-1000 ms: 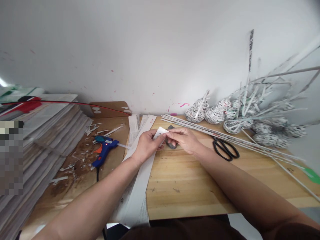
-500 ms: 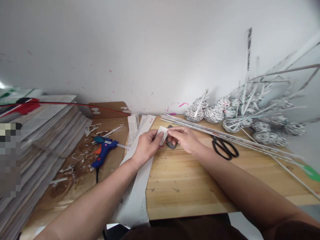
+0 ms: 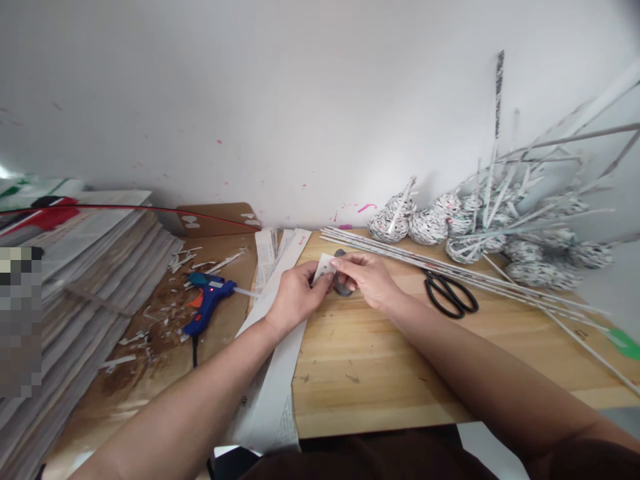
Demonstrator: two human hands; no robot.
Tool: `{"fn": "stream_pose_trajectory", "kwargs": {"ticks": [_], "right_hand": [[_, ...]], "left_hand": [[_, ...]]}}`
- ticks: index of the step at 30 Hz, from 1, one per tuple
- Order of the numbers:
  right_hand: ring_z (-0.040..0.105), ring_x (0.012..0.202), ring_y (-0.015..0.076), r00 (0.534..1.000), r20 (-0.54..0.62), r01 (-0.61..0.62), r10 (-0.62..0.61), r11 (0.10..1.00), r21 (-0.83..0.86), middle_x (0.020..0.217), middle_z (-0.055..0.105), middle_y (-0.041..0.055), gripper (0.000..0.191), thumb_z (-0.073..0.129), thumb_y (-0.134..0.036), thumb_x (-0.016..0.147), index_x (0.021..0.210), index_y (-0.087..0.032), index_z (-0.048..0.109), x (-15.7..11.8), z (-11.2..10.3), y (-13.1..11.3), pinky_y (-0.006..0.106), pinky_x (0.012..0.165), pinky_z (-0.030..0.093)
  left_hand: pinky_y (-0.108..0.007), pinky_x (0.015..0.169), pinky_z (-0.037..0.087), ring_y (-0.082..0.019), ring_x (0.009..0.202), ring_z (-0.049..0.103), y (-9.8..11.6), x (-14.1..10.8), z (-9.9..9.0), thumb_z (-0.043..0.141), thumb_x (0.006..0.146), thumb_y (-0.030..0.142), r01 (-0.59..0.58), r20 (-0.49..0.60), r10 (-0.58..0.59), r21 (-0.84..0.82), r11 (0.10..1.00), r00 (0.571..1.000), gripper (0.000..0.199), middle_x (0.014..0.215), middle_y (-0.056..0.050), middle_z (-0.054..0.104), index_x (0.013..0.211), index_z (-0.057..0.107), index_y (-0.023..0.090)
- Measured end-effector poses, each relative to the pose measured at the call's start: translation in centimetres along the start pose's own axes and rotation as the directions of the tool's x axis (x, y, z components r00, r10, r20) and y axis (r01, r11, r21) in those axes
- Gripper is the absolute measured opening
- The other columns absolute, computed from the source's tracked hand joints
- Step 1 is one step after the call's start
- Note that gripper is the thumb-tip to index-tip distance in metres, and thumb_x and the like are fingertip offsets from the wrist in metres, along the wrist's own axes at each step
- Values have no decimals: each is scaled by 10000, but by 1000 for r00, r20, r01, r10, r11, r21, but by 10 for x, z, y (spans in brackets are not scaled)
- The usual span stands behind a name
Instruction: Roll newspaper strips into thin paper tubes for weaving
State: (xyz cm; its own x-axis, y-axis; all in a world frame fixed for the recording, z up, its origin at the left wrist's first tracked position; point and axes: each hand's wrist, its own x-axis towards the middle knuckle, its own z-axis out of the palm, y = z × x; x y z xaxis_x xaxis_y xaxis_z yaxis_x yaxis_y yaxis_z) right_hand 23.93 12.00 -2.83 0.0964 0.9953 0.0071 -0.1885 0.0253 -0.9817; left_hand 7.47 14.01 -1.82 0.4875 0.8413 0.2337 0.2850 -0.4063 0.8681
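A small white paper piece with dark print [image 3: 325,266] is pinched between both hands above the wooden table. My left hand [image 3: 301,291] is closed on its left side, thumb on top. My right hand [image 3: 365,275] grips its upper right edge between thumb and finger. Just behind the fingers lies a dark grey object [image 3: 343,289], partly hidden by my right hand. Long printed paper strips [image 3: 285,353] run under my left wrist toward the front edge.
A blue glue gun [image 3: 207,307] lies left among paper scraps, beside a tall newspaper stack [image 3: 100,267]. Black-handled scissors [image 3: 451,297] and thin paper rods [image 3: 425,260] lie right. Woven paper shapes [image 3: 429,225] with sticks projecting upward stand against the wall [image 3: 310,100].
The paper piece has turned slightly in the fingers and now shows dark print. The left thumb has shifted a little to the right and down.
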Motion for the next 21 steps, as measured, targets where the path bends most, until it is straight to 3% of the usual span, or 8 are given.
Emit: {"fn": "stream_pose_trajectory", "kwargs": {"ticks": [4, 8, 11, 21], "right_hand": [[446, 410, 68, 1000, 29, 2, -2, 1000, -29, 525, 576, -10, 330, 773, -447, 699, 649, -146, 645, 0, -2, -3, 199, 376, 293], [501, 476, 82, 976, 214, -11, 30, 996, -91, 612, 608, 10, 375, 658, -513, 802, 739, -143, 667, 1, -9, -11, 210, 440, 369], [491, 497, 73, 952, 305, 23, 35, 983, -185, 682, 632, 24, 364, 665, -499, 800, 794, -136, 690, 2, -14, -15, 212, 468, 378], [460, 468, 72, 978, 206, 68, -12, 962, -264, 620, 599, 8, 321, 641, -441, 814, 706, -141, 672, -1, -9, -18, 211, 449, 344]], "left_hand": [[-242, 597, 473, -148, 613, 597, 0, 0, 0, 525, 873, 443, 22, 41, -19, -72, 997, 999, 319, 698, -25, 666, 758, 654, 175], [-269, 611, 533, -169, 653, 636, -3, 2, 1, 575, 834, 501, 168, 104, -145, -262, 950, 984, 352, 755, -48, 690, 834, 668, 161], [-276, 606, 549, -166, 651, 638, -2, 3, 0, 606, 812, 513, 214, 132, -179, -329, 920, 975, 371, 767, -55, 689, 842, 669, 149], [-273, 595, 554, -171, 638, 650, 1, 3, 0, 608, 809, 509, 194, 101, -172, -290, 937, 980, 347, 729, -45, 690, 808, 658, 165]]}}
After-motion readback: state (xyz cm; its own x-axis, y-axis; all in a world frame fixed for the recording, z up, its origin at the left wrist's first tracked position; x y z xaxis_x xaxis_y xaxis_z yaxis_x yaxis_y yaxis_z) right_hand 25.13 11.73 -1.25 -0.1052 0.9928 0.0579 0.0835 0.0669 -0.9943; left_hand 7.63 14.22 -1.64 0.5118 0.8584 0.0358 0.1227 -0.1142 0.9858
